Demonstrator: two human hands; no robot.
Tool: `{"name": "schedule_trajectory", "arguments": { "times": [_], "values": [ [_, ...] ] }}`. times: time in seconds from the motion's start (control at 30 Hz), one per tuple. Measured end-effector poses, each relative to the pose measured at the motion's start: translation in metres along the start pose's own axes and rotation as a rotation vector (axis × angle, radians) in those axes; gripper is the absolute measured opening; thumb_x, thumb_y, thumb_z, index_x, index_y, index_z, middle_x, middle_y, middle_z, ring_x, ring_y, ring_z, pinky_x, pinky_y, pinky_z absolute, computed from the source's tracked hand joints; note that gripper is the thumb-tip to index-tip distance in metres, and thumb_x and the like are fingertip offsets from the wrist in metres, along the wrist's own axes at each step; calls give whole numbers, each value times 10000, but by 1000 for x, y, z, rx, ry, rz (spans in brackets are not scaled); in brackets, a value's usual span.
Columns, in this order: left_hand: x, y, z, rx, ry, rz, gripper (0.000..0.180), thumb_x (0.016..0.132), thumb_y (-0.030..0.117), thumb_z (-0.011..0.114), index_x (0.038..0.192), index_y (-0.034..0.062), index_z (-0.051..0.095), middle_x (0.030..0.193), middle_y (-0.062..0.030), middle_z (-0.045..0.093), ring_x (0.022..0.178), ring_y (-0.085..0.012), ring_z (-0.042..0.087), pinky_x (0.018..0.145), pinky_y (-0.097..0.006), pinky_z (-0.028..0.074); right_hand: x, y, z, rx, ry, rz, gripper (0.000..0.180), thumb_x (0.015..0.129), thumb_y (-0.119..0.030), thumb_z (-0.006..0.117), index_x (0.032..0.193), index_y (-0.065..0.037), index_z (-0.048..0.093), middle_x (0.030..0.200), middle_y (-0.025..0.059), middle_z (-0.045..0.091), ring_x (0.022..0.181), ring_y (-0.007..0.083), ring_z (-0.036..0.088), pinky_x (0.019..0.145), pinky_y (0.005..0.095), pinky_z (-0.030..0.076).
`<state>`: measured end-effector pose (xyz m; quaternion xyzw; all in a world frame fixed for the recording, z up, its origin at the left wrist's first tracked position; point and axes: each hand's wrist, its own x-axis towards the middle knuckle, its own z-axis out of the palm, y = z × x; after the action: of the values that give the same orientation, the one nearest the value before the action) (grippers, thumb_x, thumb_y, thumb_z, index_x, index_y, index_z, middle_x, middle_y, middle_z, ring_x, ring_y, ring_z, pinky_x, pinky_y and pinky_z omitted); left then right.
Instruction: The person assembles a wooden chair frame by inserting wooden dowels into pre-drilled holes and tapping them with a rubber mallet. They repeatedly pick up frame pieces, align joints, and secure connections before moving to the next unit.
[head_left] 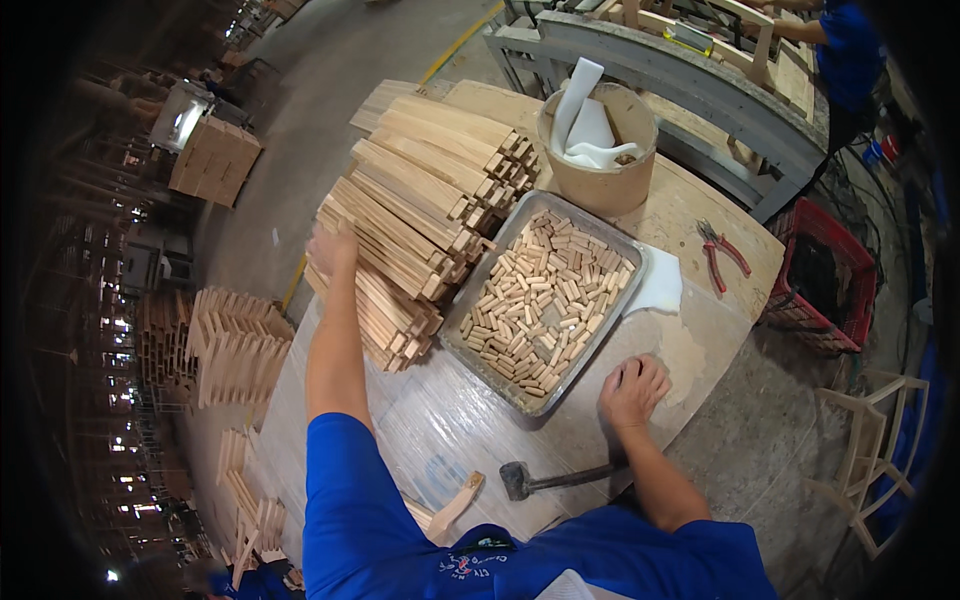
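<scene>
My left hand (332,248) reaches to the outer ends of stacked wooden slats (405,215) on the left of the table. It is slightly blurred, and its fingers are too unclear to show a grip. My right hand (636,392) rests on the table's right part with curled fingers; a dark spot shows by the thumb, but what it holds, if anything, is hidden. Between the hands lies a grey tray (540,408) full of short wooden dowels (545,290). A black mallet (518,482) lies near my body, beside a curved wooden piece (458,505).
Behind the tray stands a round bin (600,185) with white foam pieces. Red-handled pliers (722,257) lie to the right, above a white sheet (658,282). A red crate (825,285) is beyond the table edge. Another person's arm (800,30) shows at far right.
</scene>
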<state>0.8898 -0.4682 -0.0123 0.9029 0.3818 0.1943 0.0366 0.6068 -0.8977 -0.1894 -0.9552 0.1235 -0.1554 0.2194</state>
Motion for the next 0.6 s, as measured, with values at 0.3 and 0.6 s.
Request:
{"name": "schedule_trajectory", "arguments": {
  "times": [0.3,0.6],
  "values": [
    [-41,132,20,-59,-368,286,807,915,515,668,1447,-49,444,1254,-340,658,1185,-437,658,994,-509,521,2,-5,-2,-8,0,-43,191,814,-136,672,987,-71,623,1164,149,573,1128,368,506,981,516,333],
    [10,26,-67,-1441,-854,-123,560,973,324,641,1383,-26,490,1065,-198,682,866,-296,714,710,-404,623,-8,-11,-10,-12,-13,-46,206,825,-178,673,1000,-85,617,1197,140,569,1147,360,506,990,509,335]
  ]
}}
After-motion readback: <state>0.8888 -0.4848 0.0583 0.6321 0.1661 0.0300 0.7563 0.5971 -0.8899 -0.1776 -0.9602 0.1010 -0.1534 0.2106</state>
